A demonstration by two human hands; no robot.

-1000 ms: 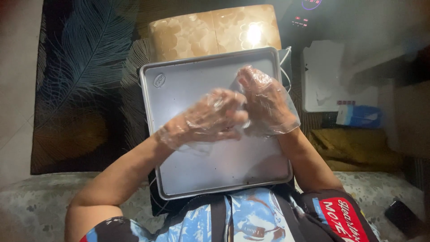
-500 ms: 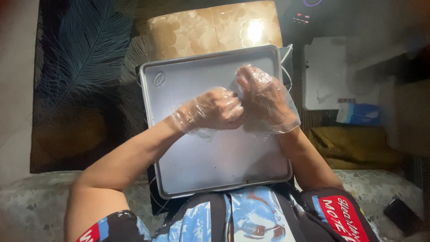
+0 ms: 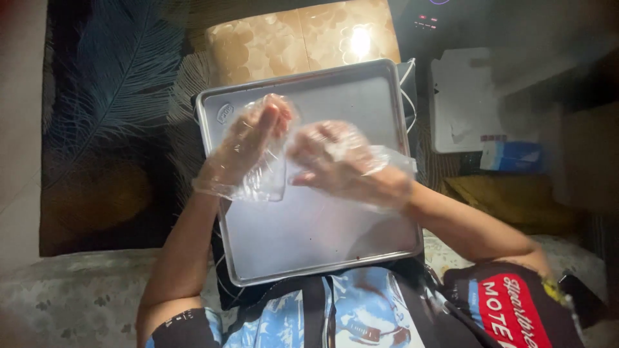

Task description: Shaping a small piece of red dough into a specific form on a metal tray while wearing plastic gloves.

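I see two hands over a big shiny silver metal baking tray (image 3: 309,238) that rests on the person's lap. The left hand (image 3: 248,151) wears a loose clear plastic glove (image 3: 264,183), fingers straight and open, holding nothing. The right hand (image 3: 338,164) wears one too, fingers bent a little; I cannot tell if it grips anything. The hands are close but apart. On the right lies a flat white box (image 3: 464,103), and just below it a small blue packet (image 3: 512,154).

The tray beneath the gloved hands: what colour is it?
Plain silver-grey metal tray, shown best in the head view.
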